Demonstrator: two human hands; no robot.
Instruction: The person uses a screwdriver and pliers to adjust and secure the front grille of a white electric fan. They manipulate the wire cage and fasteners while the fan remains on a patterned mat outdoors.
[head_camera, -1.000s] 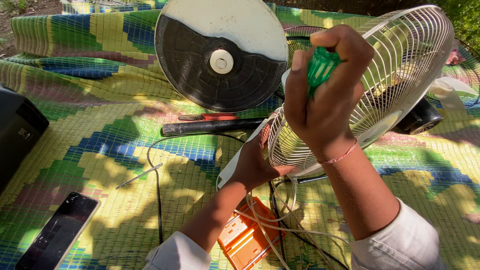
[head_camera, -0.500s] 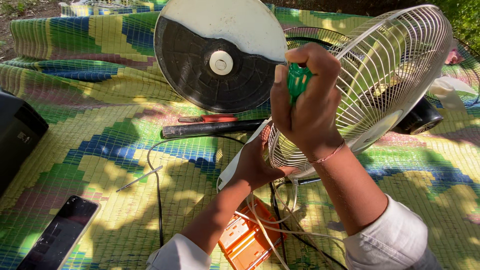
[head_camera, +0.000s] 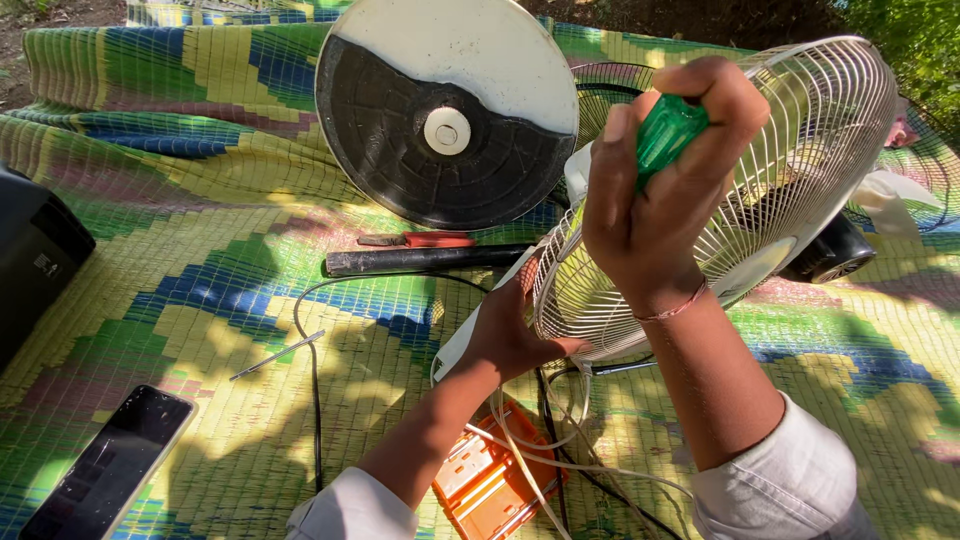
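Since the earlier frame the right hand has barely shifted; its grip stays closed tight around a green screwdriver handle, held against the back of the white fan guard. The left hand still braces the guard's lower rim, fingers curled behind it, so how far that grip is closed cannot be told. The fan lies on a woven mat, toward its far right corner, beside the round fan base. An orange case lies open at the mat's near edge, crossed by white wires; its contents are unclear. A dark phone lies at the near left corner.
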